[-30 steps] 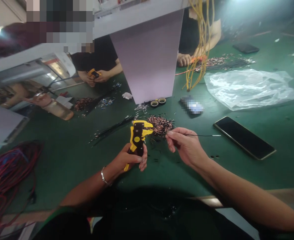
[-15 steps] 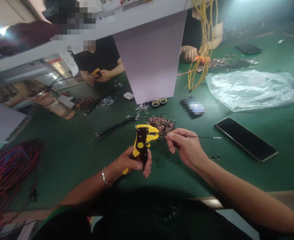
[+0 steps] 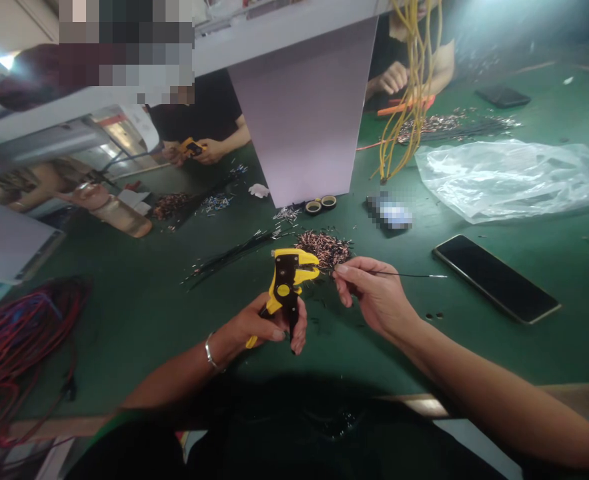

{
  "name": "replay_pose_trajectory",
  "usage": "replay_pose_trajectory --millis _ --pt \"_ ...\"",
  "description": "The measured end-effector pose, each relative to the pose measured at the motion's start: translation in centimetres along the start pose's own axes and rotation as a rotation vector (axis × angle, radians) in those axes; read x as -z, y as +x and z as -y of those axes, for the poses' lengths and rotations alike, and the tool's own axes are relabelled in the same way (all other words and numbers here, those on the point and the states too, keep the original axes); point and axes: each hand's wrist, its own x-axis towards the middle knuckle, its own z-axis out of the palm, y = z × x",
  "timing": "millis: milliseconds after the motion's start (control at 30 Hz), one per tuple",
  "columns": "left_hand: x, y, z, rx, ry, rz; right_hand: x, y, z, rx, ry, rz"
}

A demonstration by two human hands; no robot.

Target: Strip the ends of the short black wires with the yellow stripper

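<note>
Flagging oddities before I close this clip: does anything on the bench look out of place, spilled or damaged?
Mostly untidy: black bits stray from the loose heap of short copper-ended wires near the right hand, like a small spill. The red cables at left look tangled. No damage is apparent.

Left hand (image 3: 274, 323) gripping yellow-and-black wire stripper (image 3: 285, 283), right hand (image 3: 374, 290) pinching 1 black wire (image 3: 409, 274)

A heap of wire offcuts (image 3: 327, 249) is lying on the workbench (image 3: 167, 333). Before it, a wire stripper (image 3: 285, 280) is being held; left of it, cut wires (image 3: 239, 252) are lying, with a cable coil (image 3: 24, 343) sitting farther left; behind it, tape rolls (image 3: 321, 205) are resting; right, a smartphone (image 3: 494, 279).
</note>
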Motion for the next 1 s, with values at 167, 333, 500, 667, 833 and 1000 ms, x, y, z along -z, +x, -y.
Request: replay_pose_trajectory --millis 167,333,500,667,833,1000 --pt "-0.07 -0.04 -0.04 0.006 -0.003 -0.022 0.05 0.01 -0.02 -0.003 -0.005 0.009" --pt "-0.05 -0.09 -0.01 0.014 0.019 -0.032 -0.02 0.00 -0.02 -0.004 -0.012 0.008" --pt "0.00 -0.19 0.08 0.014 0.031 -0.040 -0.01 -0.02 -0.03 0.000 -0.009 0.009" --pt "0.19 -0.32 0.23 0.003 0.032 -0.031 0.07 0.02 -0.12 -0.001 -0.014 0.015" --pt "0.09 -0.44 0.25 0.005 0.036 -0.029 0.06 -0.01 -0.12 -0.001 -0.024 0.009" --pt "0.02 -0.57 0.47 -0.009 0.059 -0.058 0.09 -0.02 -0.10 -0.007 -0.018 0.016"
